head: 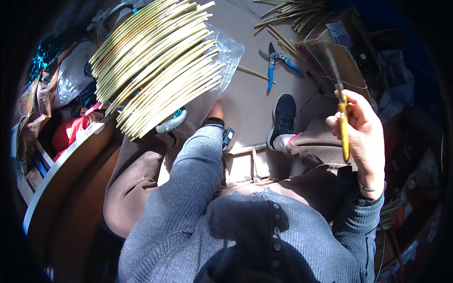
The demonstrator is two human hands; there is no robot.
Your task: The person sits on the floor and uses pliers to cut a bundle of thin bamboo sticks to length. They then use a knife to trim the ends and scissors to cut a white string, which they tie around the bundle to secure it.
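My right hand [361,131], raised at the right, holds a tool with a yellow handle [344,132]; its long metal end points up and away, and its exact kind cannot be told. A wire or cord runs near its tip. My left hand [216,110] shows only in a small part below clear plastic film [230,53]; its fingers are hidden. Above and left of it, thin greenish-yellow stalks [159,67] lie side by side in a wide, curved mat. Pruning shears [274,65] with blue handles lie on the floor between my two hands.
More stalks [297,14] lie loose at the top right, and a single stalk [253,72] is beside the shears. A cardboard box [336,63] stands at the right. My shoe [284,113] rests below the shears. A curved wooden panel [70,177], bags and a red bag [70,132] fill the left.
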